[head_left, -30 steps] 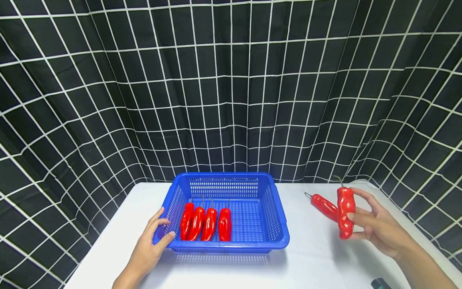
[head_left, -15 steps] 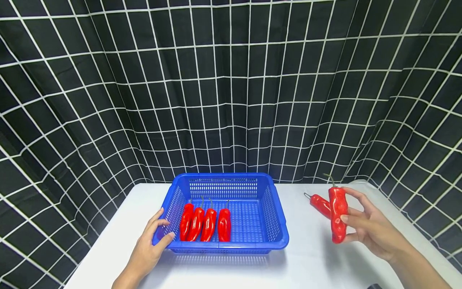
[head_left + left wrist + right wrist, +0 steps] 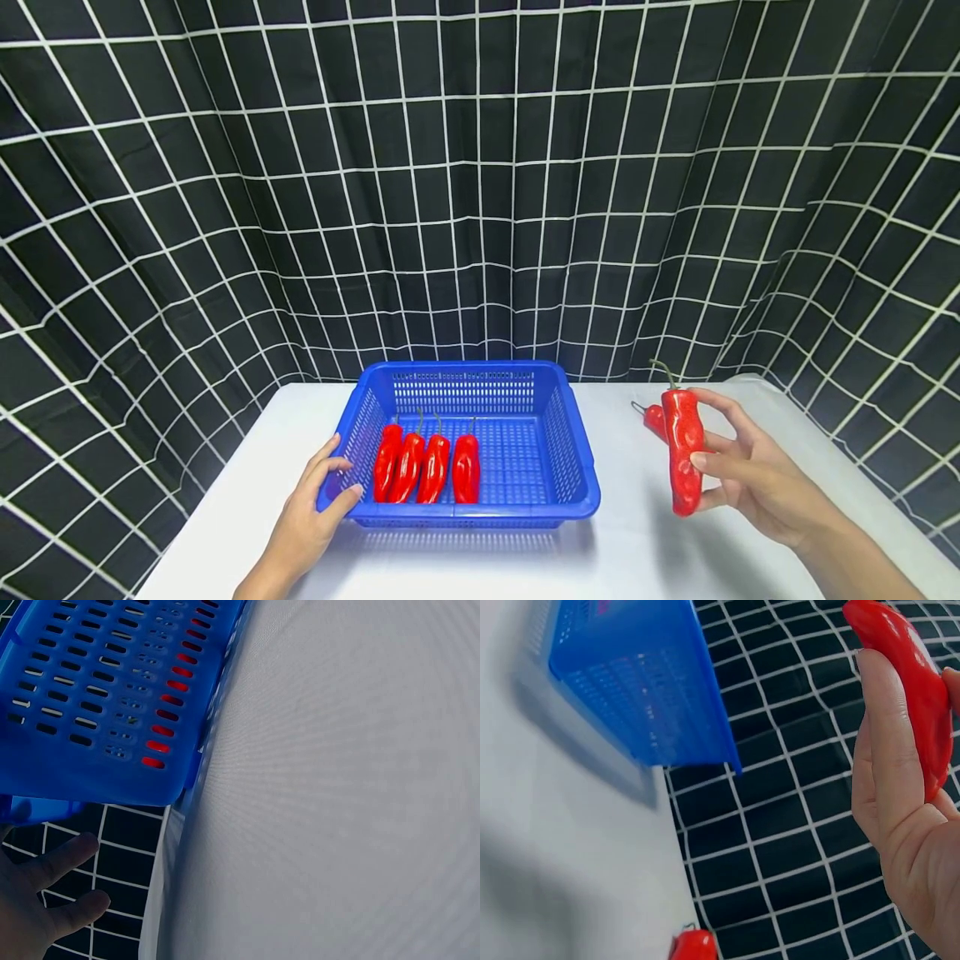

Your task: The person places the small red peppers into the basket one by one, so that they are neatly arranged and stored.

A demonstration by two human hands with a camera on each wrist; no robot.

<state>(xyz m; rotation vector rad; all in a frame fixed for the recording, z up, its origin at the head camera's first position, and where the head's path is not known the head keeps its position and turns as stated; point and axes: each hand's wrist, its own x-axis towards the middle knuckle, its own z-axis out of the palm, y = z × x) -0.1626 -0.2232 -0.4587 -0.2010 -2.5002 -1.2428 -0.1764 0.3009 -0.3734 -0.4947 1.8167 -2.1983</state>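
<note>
On the right, my right hand (image 3: 768, 487) holds a red chili pepper (image 3: 681, 446) upright above the table, thumb on one side and fingers on the other, its green stem up. The right wrist view shows the same chili pepper (image 3: 915, 682) against the palm side of the fingers. My left hand (image 3: 300, 517) rests at the front left corner of a blue plastic basket (image 3: 480, 510), thumb and fingers spread over the rim. Two of its fingers (image 3: 71, 862) stretch out below the rim in the left wrist view. Several red chili peppers (image 3: 433, 468) lie in the basket's left half.
Another red chili pepper (image 3: 655, 419) lies on the white table (image 3: 622, 558), partly hidden behind the held one. A black curtain (image 3: 480, 217) with a white grid hangs close behind the basket and along both sides.
My right hand has carried the chili pepper left, toward the basket, covering more of the pepper on the table. The left hand and the basket have stayed in place.
</note>
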